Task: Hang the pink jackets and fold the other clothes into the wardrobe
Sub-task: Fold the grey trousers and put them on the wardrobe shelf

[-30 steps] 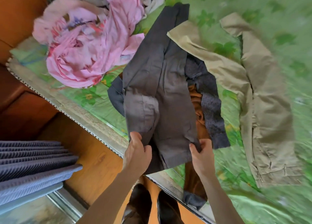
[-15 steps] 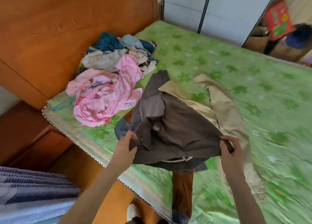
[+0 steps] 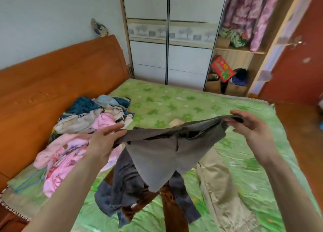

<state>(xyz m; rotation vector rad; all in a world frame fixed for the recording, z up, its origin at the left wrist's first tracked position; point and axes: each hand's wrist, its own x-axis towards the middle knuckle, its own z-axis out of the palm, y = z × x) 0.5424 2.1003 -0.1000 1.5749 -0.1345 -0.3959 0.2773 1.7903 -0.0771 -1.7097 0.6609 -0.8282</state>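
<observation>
Both forearms reach forward over the bed, palms turned inward. The left hand and right hand each pinch one end of the grey trousers' waistband, stretching it taut in the air; the legs hang down onto the bed. Pink jackets lie heaped at left.

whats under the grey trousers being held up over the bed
Below the lifted grey trousers lie a dark blue-grey garment and brown trousers on the green mattress, with beige trousers alongside. What lies directly behind the hanging cloth is covered.
</observation>
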